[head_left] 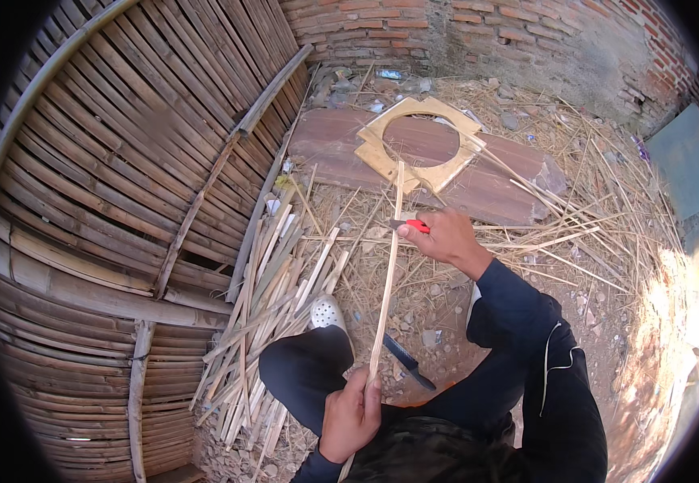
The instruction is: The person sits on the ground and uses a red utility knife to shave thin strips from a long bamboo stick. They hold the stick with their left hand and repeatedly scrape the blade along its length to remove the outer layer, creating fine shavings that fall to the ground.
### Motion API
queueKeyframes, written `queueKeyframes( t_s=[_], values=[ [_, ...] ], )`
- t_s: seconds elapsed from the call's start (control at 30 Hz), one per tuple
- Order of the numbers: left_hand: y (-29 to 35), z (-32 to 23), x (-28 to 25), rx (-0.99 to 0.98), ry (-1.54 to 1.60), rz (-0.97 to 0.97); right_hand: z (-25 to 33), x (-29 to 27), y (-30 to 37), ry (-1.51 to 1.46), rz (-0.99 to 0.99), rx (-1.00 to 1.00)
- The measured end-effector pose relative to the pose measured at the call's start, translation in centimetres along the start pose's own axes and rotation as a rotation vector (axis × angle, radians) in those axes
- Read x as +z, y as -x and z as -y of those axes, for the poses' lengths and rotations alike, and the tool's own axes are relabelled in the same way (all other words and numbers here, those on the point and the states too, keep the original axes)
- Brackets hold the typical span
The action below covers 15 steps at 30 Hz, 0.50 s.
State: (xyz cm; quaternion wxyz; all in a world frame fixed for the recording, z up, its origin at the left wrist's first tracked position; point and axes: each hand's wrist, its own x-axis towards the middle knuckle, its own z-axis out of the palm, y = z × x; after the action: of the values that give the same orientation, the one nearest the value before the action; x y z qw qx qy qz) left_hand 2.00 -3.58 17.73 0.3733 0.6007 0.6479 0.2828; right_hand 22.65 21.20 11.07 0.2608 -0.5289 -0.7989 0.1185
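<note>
Above the littered ground, here's 1 long pale strip, left hand fingers closed round its lower stretch, right hand gripping a red-handled knife, blade across it! Looks light, springy, probably splintery; best grip is low, well clear of the blade.

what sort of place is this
Probably an outdoor yard used as a rough workspace: there's littered earth ground, a weathered brick wall and a pile of thin strips.

Dark navy sleeves — thin white line along the right — dark trousers, white perforated clog.
</note>
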Motion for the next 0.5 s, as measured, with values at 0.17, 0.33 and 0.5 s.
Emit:
queueKeyframes(
  t_s=[0.17, 0.33, 0.5],
  values=[
    [-0.6, -0.4, -0.3, 0.007, -0.012, -0.071, 5.4, -0.1, 5.0, -0.096, 0.027, -0.391],
    [-1.6, 0.1, 0.0, 0.148, -0.179, -0.177, 5.4, 0.1, 4.6, -0.079, 0.03, -0.41],
    [-1.8, -0.7, -0.2, 0.143, -0.235, -0.166, 3.6, 0.0, 2.7, -0.042, -0.092, -0.315]
  ],
)
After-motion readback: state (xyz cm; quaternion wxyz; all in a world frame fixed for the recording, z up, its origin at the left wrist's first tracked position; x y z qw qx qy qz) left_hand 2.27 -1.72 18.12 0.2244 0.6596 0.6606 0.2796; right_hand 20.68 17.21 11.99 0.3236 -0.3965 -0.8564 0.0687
